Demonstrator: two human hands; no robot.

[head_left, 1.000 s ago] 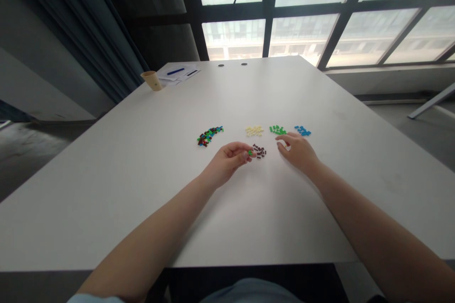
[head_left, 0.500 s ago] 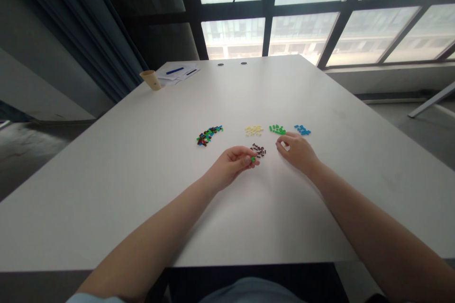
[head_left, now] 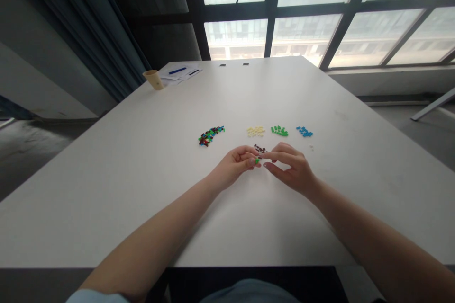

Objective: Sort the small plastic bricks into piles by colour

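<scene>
My left hand [head_left: 239, 163] is closed, pinching a small green toy brick [head_left: 257, 161] between thumb and fingertips just above the table. My right hand [head_left: 293, 168] has its thumb and index finger apart, with the index fingertip at the left hand's fingertips. A dark speck shows by that fingertip; I cannot tell whether it is a brick. Behind the hands lies a loose group of dark brown bricks [head_left: 260, 148], partly hidden by the fingers. Beyond are groups of pale yellow bricks [head_left: 256, 131], green bricks [head_left: 279, 131] and blue bricks [head_left: 304, 131].
A mixed-colour pile of bricks [head_left: 210, 136] lies to the left on the white table [head_left: 142, 165]. A couple of tiny pale pieces [head_left: 311, 147] lie right of the right hand. Far left stand a tan cup [head_left: 153, 80] and papers [head_left: 170, 75] with a blue pen [head_left: 177, 70].
My right hand has moved left, from near the green group to the left hand's fingertips, and its fingers have parted. The left hand still pinches the green brick. Tiny pale pieces now show.
</scene>
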